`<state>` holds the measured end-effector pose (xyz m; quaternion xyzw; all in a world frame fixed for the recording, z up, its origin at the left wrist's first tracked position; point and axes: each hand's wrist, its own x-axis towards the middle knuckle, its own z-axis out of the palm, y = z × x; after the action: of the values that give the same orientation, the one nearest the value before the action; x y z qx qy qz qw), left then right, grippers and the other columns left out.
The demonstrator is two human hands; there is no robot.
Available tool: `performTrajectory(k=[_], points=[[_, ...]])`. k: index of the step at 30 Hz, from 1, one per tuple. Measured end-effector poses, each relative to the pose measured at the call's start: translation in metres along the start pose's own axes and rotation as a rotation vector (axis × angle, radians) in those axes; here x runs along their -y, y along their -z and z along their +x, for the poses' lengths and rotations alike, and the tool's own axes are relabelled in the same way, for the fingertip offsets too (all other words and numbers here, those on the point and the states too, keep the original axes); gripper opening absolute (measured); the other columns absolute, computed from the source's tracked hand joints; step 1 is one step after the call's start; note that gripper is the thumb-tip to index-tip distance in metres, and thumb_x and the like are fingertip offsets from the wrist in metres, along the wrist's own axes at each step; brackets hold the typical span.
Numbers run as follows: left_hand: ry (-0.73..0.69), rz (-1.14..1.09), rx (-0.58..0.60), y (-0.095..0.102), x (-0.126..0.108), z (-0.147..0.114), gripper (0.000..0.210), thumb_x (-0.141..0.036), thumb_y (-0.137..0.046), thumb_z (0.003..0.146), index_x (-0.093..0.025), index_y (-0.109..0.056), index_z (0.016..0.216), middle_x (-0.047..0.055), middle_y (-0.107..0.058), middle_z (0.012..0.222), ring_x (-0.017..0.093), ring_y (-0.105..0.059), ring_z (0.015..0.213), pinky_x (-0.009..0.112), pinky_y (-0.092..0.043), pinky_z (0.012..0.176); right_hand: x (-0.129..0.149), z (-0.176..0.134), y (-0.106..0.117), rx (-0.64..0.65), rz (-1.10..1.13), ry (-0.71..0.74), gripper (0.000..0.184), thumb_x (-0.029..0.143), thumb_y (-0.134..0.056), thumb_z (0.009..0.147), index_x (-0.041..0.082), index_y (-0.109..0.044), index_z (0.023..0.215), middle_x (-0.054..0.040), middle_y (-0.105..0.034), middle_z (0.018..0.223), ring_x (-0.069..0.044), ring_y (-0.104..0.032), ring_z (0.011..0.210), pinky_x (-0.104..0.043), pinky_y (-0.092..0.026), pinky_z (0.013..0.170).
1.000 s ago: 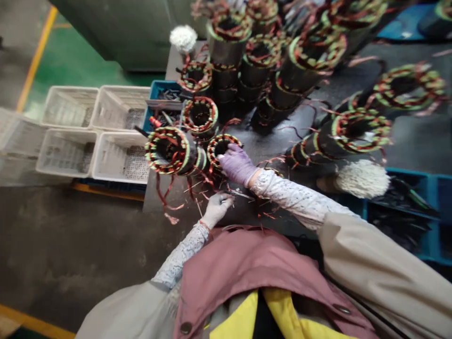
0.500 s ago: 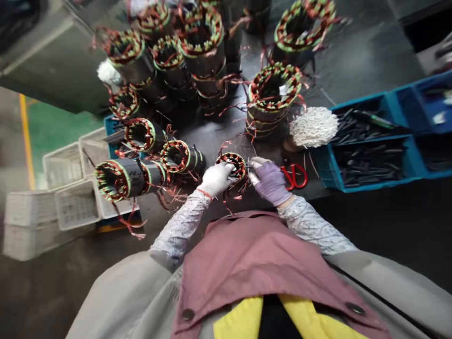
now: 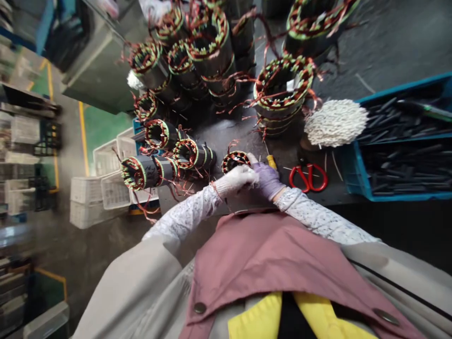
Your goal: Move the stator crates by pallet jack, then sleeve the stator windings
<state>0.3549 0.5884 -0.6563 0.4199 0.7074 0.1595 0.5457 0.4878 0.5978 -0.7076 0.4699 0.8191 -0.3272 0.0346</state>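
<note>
A small motor stator [image 3: 236,158] stands upright on the dark bench in front of me, copper windings and green insulation showing around its open top. My left hand [image 3: 239,179], in a white glove, crosses its near side with the fingers bent together against my right hand. Whatever is pinched there is too small to make out. My right hand [image 3: 267,180], in a purple glove with pale fingertips, is closed at the stator's right side, its fingertips meeting those of my left. A yellow-handled tool [image 3: 271,162] lies just beyond it. Red-handled scissors [image 3: 308,178] rest to the right.
Several stators [image 3: 151,172] lie or stand to the left, with taller stacked ones [image 3: 212,52] behind. Right of a large stator stack [image 3: 278,101] is a bundle of white cords [image 3: 337,123]. Blue bins [image 3: 356,176] hold black tubes. White baskets [image 3: 84,195] stand at left.
My left hand has moved from the stator's opening to its near right side, meeting my right hand. The yellow-handled tool now shows beyond my right hand. The whole view has shifted.
</note>
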Motion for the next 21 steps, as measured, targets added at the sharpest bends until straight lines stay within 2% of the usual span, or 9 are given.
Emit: performTrajectory(k=[2,5,8,10,12,14,16,19,21], points=[[-0.036,-0.096,-0.129,0.013,0.003,-0.005,0.020,-0.029,-0.056,0.079,-0.017,-0.059,0.064,-0.002,-0.056,0.058,0.009,-0.048,0.051,0.020,-0.042,0.052,-0.002,0.000,0.007,-0.029,0.007,0.070,0.046,0.038,-0.055,0.093,0.015,-0.058,0.132,-0.0204,-0.059,0.128,-0.029,-0.061,0.105,-0.042,-0.046,0.092],[-0.021,-0.165,-0.399,0.035,0.018,-0.007,0.020,-0.031,-0.055,0.083,-0.016,-0.060,0.070,-0.004,-0.052,0.056,0.007,-0.043,0.048,0.019,-0.039,0.051,0.008,0.005,0.019,-0.166,-0.057,0.195,0.039,0.039,-0.058,0.090,0.018,-0.066,0.122,-0.0168,-0.039,0.152,-0.035,-0.048,0.126,-0.049,-0.038,0.102],[-0.049,0.017,-0.422,0.041,0.040,-0.008,0.014,-0.026,-0.058,0.083,-0.015,-0.065,0.077,-0.002,-0.060,0.064,0.010,-0.054,0.059,0.020,-0.046,0.062,0.026,0.023,0.022,-0.162,-0.100,0.128,0.034,0.026,-0.052,0.091,0.013,-0.069,0.118,-0.0164,-0.039,0.152,-0.037,-0.040,0.134,-0.053,-0.031,0.109],[-0.143,0.204,-0.448,0.037,0.049,-0.009,0.015,-0.020,-0.057,0.085,-0.015,-0.069,0.091,0.002,-0.069,0.082,0.013,-0.063,0.078,0.023,-0.050,0.078,0.033,0.039,0.019,-0.092,-0.049,0.039,0.034,0.017,-0.050,0.089,0.011,-0.070,0.115,-0.0148,-0.043,0.150,-0.034,-0.044,0.133,-0.049,-0.033,0.110],[-0.228,0.401,-0.480,0.030,0.051,-0.007,0.031,-0.017,-0.059,0.083,-0.017,-0.066,0.113,0.008,-0.069,0.110,0.018,-0.064,0.100,0.027,-0.049,0.092,0.031,0.054,0.015,-0.018,0.029,-0.019,0.031,0.014,-0.051,0.085,0.014,-0.074,0.106,-0.0111,-0.052,0.143,-0.029,-0.052,0.125,-0.039,-0.040,0.106],[-0.279,0.598,-0.435,0.025,0.047,-0.002,0.052,-0.018,-0.065,0.081,-0.021,-0.056,0.133,0.011,-0.058,0.134,0.023,-0.061,0.114,0.030,-0.049,0.095,0.024,0.066,0.014,0.037,0.088,-0.035,0.028,0.017,-0.054,0.082,0.017,-0.076,0.100,-0.0090,-0.063,0.130,-0.025,-0.060,0.115,-0.032,-0.047,0.097],[-0.309,0.784,-0.320,0.021,0.038,0.007,0.059,-0.021,-0.065,0.083,-0.026,-0.050,0.140,0.012,-0.051,0.143,0.026,-0.062,0.115,0.033,-0.051,0.091,0.016,0.072,0.016,0.038,0.109,-0.012,0.031,0.020,-0.054,0.082,0.017,-0.074,0.106,-0.0093,-0.068,0.121,-0.025,-0.064,0.107,-0.032,-0.049,0.093],[-0.328,1.017,-0.156,0.021,0.025,0.020,0.041,-0.025,-0.052,0.093,-0.026,-0.057,0.133,0.014,-0.061,0.127,0.027,-0.066,0.104,0.037,-0.053,0.082,0.006,0.066,0.018,0.038,0.105,0.036,0.039,0.018,-0.055,0.080,0.018,-0.072,0.115,-0.0099,-0.062,0.131,-0.026,-0.061,0.114,-0.034,-0.048,0.098],[-0.351,1.111,-0.101,0.023,0.019,0.025,0.035,-0.027,-0.045,0.097,-0.024,-0.061,0.127,0.014,-0.065,0.114,0.028,-0.068,0.100,0.037,-0.053,0.077,-0.001,0.053,0.017,-0.012,0.073,0.049,0.039,0.018,-0.054,0.080,0.018,-0.072,0.114,-0.0093,-0.057,0.137,-0.027,-0.058,0.120,-0.035,-0.047,0.102]])
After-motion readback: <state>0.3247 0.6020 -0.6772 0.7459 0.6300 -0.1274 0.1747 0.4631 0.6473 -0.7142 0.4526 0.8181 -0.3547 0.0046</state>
